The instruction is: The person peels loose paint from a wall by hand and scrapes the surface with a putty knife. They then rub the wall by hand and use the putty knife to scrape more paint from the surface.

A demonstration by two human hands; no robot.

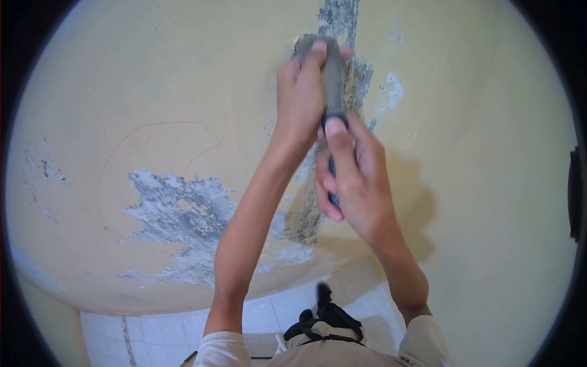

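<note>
Bladed tool (pixel 333 85): located in the upper middle of the view, in front of the wall (pixel 489 183). Long axis runs close to 12–6 o'clock, blade toward 12, dark handle (pixel 334 200) toward 6. Right hand (pixel 361 177): fingers closed around the handle, thumb toward the blade; from this grip the blade lies at 12 o'clock. Left hand (pixel 299 101): at 11 o'clock from the right, nearer the blade's far end; thumb laid on the blade face, a fingertip showing past its 3 o'clock edge, fingers judged closed on it though partly hidden. A grey worn strip (pixel 338 15) continues beyond the blade toward 12 to 1 o'clock. Blade contact with the wall: cannot be determined, the upper end being blurred.
</note>
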